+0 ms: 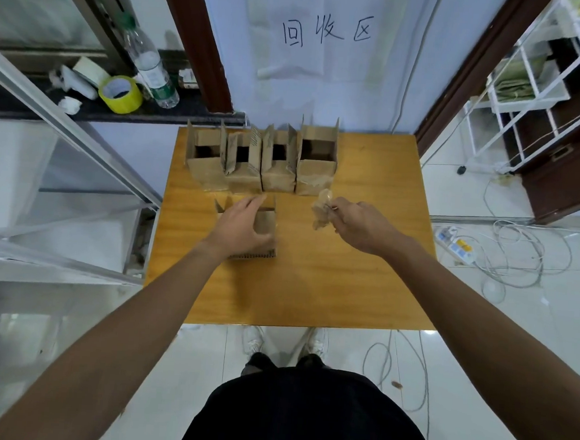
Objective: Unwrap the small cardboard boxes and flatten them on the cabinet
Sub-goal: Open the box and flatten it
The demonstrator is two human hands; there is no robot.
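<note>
Head view, looking down at a person's two bare forearms reaching over a wooden counter [311, 283] in the middle of the frame. The left hand [243, 227] lies over a small cardboard box [267, 220] just left of centre. Its fingers curl past the far edge and the thumb runs along the near side, so it grips the box, apparently to steady it on the counter. The right hand [360, 228], a little right of centre, pinches a crumpled scrap of clear tape [322, 210] between thumb and fingers. It holds the scrap up and clear of the box, which suggests the tape came off this box. The box looks unsealed but is not yet flattened. Behind the hands, four open boxes [313, 178] stand touching in a row along the far edge, flaps up, apparently waiting to be flattened. At upper left, a yellow tape roll [120, 94] and a plastic bottle [151, 67] sit on a dark ledge.
</note>
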